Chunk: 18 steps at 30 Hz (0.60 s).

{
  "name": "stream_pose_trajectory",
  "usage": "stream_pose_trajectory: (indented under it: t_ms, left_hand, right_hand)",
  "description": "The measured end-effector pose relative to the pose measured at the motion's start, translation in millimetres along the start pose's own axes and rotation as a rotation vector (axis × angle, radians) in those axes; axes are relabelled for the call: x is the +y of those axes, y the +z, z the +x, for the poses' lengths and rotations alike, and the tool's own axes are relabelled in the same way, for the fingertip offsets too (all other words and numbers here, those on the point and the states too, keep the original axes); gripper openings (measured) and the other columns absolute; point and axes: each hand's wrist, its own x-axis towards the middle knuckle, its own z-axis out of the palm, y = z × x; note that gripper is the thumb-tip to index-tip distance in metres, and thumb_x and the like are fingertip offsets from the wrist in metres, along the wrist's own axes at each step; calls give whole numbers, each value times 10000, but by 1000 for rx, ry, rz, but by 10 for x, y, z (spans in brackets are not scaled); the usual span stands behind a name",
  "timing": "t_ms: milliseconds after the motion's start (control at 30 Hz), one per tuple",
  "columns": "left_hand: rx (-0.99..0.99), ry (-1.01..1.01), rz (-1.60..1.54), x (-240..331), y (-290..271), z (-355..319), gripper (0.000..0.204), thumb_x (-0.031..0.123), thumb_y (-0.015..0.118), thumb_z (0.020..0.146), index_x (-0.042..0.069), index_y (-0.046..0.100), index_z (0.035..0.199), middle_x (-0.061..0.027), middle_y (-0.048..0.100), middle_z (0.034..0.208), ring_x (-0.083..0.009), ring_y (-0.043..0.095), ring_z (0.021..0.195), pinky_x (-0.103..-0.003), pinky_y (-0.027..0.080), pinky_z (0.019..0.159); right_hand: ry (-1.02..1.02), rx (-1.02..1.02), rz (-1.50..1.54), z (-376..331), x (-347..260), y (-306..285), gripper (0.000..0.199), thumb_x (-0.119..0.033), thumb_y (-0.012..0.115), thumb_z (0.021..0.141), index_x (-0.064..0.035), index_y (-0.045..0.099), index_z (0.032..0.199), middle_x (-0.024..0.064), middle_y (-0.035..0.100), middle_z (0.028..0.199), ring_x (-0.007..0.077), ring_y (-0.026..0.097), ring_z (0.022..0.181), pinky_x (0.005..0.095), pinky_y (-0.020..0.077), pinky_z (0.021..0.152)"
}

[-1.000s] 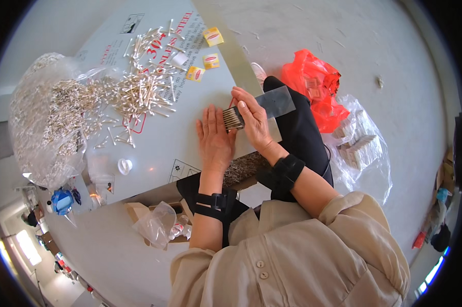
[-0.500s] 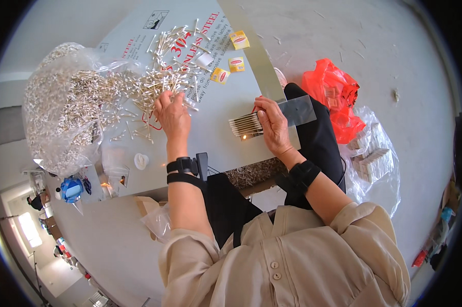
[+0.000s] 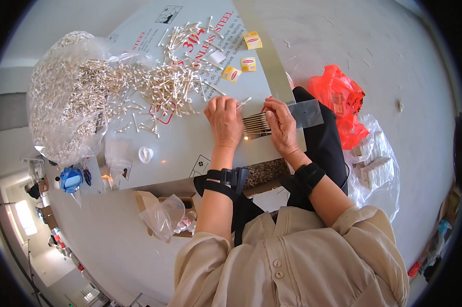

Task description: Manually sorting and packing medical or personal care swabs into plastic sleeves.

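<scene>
A row of cotton swabs lies side by side, with my right hand closed over its right end. A clear plastic sleeve sticks out beyond that hand, over the table's edge. My left hand is at the left end of the row, its fingers pinched on a single cotton swab that points up to the right. Farther off to the left, a loose pile of cotton swabs is spread on the table.
A big clear bag spills swabs at the left. Small yellow packets lie beyond my hands. A round white cap is nearer. Right, on the floor, are a red plastic bag and a clear bag of white packs. Below sits a cardboard box.
My left hand has moved right from the pile to the row of swabs, a swab now showing in its fingers. My right hand still holds the row. The whole view has shifted slightly.
</scene>
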Motion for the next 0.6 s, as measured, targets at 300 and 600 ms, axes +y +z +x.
stream_pose_trajectory:
  t_ms: [300, 600]
  left_hand:
    - [-109, 11, 138, -503, -251, 457, 214, 84, 697, 757, 149, 648, 954, -37, 594, 1029, -280, 477, 1118, -441, 393, 924]
    - [-222, -138, -51, -213, -96, 174, 135, 135, 710, 785, 65, 613, 847, -85, 580, 925, -315, 535, 935, -448, 432, 824]
  right_hand:
    - [-39, -3, -7, 7, -40, 12, 150, -67, 552, 971, 4, 581, 1100, 160, 592, 1164, 259, 607, 1013, 305, 482, 878]
    - [5, -2, 1, 0, -48, 3, 160, -69, 526, 981, 5, 602, 1100, 158, 607, 1169, 267, 588, 1102, 328, 445, 965]
